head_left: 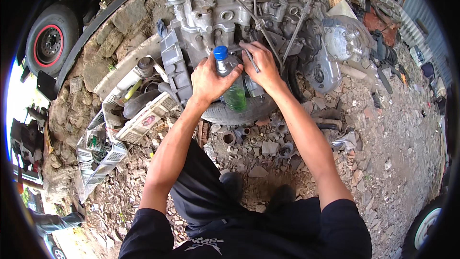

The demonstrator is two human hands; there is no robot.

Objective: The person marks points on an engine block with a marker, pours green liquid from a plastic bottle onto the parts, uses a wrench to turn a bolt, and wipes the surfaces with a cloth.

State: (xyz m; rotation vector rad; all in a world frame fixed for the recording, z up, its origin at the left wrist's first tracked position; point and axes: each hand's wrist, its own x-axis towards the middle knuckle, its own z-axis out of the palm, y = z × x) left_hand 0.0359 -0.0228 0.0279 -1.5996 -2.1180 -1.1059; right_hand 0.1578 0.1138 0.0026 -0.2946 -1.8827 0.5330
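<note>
A clear plastic bottle (235, 97) with a blue cap and green liquid in its lower part stands in front of a large metal engine (211, 19). My left hand (210, 80) is closed around the bottle's upper half, the thumb lying across its front. Just right of the bottle, my right hand (262, 64) is closed on a short, thin metal rod (251, 61) that slants down out of the fingers. Its fingertips are close to the engine's near side, and whether they touch it I cannot tell. Below the bottle, a tyre (239, 113) lies under the engine.
To the left are broken white plastic crates (146, 117) with loose parts inside, beside a stone wall (108, 43). A metal housing (342, 41) stands right of the engine. Rubble (268, 148) covers the ground around my feet. A wheel (50, 43) with a red ring is at far left.
</note>
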